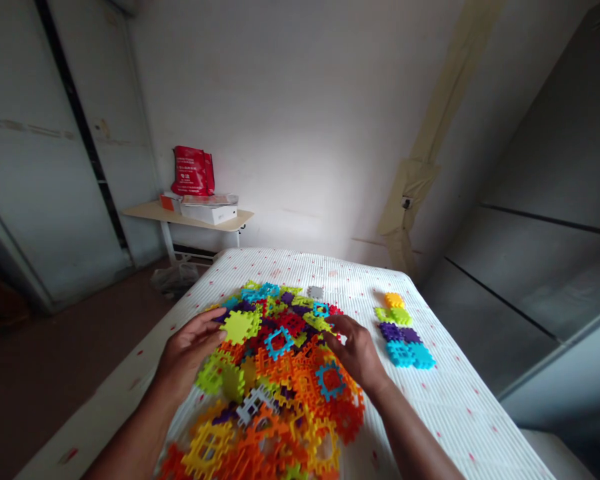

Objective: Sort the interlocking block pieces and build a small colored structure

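Note:
A heap of colourful interlocking plastic tiles [293, 357] with notched edges lies on the bed in front of me. At its left side, my left hand [193, 343] has a solid lime green tile [241, 327] at its fingertips, between thumb and fingers. My right hand [357, 350] is curved over the heap's right edge, thumb and fingers apart, close to another lime green tile [317, 323]; I make out no tile held in it. Nearer me in the heap are a grey tile [255, 404] and a yellow window tile [207, 448].
Right of the heap, sorted tiles form short rows: orange-yellow [394, 300], lime [400, 315], purple [391, 331] and blue [411, 355]. A grey tile [315, 292] lies behind the heap. Beyond the bed [460, 413], a small table [147, 211] bears a red bag [193, 171] and boxes.

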Motion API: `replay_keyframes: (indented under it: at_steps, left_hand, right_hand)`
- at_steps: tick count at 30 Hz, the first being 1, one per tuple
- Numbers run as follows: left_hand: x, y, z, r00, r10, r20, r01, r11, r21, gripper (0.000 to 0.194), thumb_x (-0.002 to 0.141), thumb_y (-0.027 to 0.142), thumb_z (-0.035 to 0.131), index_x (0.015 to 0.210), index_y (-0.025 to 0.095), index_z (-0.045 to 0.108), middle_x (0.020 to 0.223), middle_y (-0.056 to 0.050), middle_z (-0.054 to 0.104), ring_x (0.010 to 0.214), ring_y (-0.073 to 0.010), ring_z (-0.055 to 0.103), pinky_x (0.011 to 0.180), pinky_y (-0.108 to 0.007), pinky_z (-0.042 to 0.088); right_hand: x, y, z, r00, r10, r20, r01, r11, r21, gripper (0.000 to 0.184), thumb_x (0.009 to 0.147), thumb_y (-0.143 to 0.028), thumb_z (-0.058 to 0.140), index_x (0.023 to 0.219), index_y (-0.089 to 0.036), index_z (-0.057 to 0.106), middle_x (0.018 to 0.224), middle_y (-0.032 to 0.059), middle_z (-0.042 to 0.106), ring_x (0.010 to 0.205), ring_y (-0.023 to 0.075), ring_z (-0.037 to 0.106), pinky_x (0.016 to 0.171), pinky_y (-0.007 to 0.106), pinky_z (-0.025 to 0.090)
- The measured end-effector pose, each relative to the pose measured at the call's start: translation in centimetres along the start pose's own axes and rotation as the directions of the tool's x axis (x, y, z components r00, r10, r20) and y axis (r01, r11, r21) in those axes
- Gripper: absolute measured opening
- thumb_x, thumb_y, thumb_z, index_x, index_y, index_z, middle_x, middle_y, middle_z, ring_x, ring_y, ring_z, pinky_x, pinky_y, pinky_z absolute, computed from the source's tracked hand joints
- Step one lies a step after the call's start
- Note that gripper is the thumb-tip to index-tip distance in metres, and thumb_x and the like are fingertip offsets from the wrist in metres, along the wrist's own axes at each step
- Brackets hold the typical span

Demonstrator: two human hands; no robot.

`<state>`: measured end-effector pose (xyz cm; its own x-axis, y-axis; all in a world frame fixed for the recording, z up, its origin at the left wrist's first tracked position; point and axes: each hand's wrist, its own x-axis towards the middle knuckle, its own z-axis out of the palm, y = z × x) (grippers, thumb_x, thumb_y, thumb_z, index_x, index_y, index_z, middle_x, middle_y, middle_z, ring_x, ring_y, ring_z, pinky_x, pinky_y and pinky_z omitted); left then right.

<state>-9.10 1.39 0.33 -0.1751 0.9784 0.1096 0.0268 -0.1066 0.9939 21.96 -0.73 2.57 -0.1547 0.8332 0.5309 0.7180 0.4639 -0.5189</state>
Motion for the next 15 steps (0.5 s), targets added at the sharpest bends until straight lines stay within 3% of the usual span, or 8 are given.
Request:
replay_keyframes:
  at_steps: [5, 9, 15]
  left_hand:
    - [-1.7, 0.4, 2.1, 0.975, -0.075, 0.208, 0.103, 0.987, -0.127, 0.057, 0.066, 0.033, 0.072, 0.118, 0.021, 0.055, 0.077, 0.002, 0.06, 0.062, -0.0104, 0.054, 0.056, -0.02, 0.04]
    - [-2.8, 1.0, 3.2, 0.96, -0.084, 0.265, 0.124, 0.983, -0.137, 0.058, 0.066, 0.032, 0.073, 0.119, 0.021, 0.054, 0.073, 0.004, 0.058, 0.058, -0.0092, 0.049, 0.054, -0.02, 0.037]
    - [-3.3, 0.7, 4.4, 0.957, -0.137, 0.255, 0.176, 0.975, -0.137, 0.062, 0.061, 0.038, 0.076, 0.118, 0.022, 0.054, 0.074, 0.004, 0.062, 0.064, -0.0101, 0.054, 0.058, -0.018, 0.042]
  right_hand:
    - [-0.8, -4.5, 2.4, 0.97, -0.241, 0.035, 0.235, 0.963, 0.133, 0.03, 0.086, -0.031, 0.053, 0.115, -0.02, 0.058, 0.112, 0.0097, 0.063, 0.106, 0.0207, 0.058, 0.088, 0.035, 0.05]
    - [-1.5, -7.0, 3.3, 0.973, -0.215, 0.087, 0.215, 0.977, 0.001, 0.047, 0.081, -0.04, 0.061, 0.122, -0.018, 0.054, 0.117, 0.012, 0.059, 0.104, 0.0252, 0.056, 0.087, 0.039, 0.05]
    - [-2.2, -7.7, 4.2, 0.979, -0.18, 0.097, 0.192, 0.972, -0.135, 0.046, 0.079, -0.04, 0.062, 0.118, -0.017, 0.055, 0.107, 0.0119, 0.061, 0.095, 0.025, 0.057, 0.082, 0.039, 0.05]
